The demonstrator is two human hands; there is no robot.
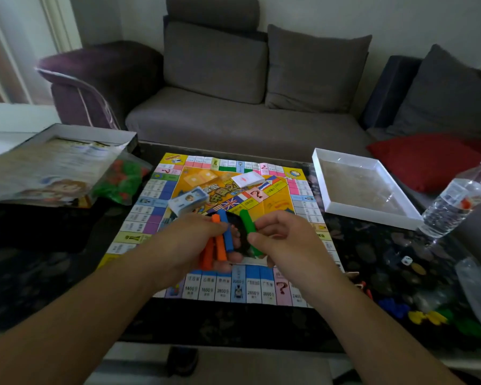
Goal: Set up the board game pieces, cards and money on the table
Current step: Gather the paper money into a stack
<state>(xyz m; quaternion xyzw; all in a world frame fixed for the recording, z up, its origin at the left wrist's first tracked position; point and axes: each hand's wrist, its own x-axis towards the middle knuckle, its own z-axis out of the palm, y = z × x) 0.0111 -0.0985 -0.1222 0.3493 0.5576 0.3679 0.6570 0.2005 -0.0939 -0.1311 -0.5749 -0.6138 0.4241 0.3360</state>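
Two hands: left hand (203, 240) grips orange and blue plastic bars (221, 240); right hand (278, 234) pinches green bar (247, 220).

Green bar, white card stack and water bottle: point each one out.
green bar (247, 221), head view, on its upper half above the right hand's pinch.
white card stack (247, 179), head view, on its top card.
water bottle (456, 200), head view, on its label.
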